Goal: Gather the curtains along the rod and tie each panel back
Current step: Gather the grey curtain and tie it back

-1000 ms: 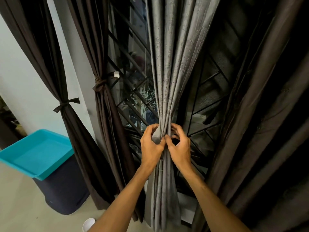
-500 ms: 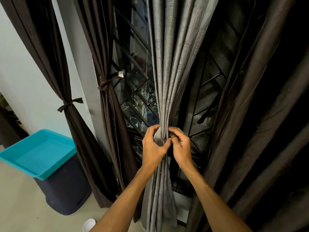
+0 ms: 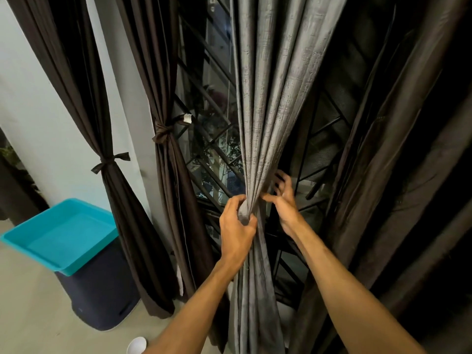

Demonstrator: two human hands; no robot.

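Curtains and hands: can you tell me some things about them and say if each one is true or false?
1. The left hand grips the bunched grey curtain. True.
2. The right hand is wrapped tightly round the grey curtain. False: its fingers are spread open beside it.
3. The far-left brown curtain has a tie round it. True.
4. The teal tray lies on the floor. False: it sits on top of a dark bin.
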